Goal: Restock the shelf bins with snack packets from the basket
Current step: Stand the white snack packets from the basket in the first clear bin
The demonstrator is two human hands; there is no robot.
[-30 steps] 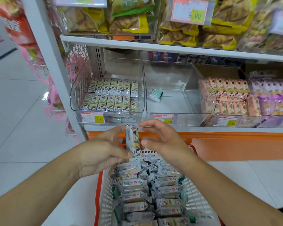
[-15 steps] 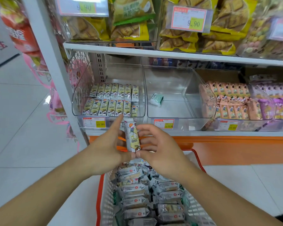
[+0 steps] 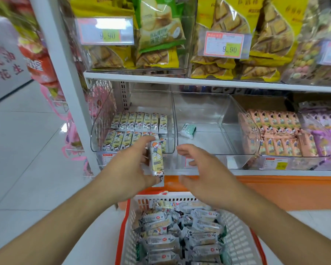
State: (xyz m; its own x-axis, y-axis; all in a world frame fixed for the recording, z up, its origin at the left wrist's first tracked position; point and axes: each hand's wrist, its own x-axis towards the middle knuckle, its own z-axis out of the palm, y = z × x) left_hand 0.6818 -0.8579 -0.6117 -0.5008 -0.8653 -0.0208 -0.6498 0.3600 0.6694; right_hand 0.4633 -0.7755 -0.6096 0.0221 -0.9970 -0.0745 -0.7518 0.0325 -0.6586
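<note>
Packet upright at the front lip of the left bin

The left hand pinches one snack packet between fingertip and thumb, long axis upright, just in front of the left bin; its rows lie just beyond. The right hand, fingers loose and holding nothing, hovers beside the packet, above the basket.

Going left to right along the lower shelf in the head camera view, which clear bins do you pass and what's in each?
Bin of yellow packets → nearly empty bin holding one green packet → bin of orange packets → purple packets at the right edge.
</note>
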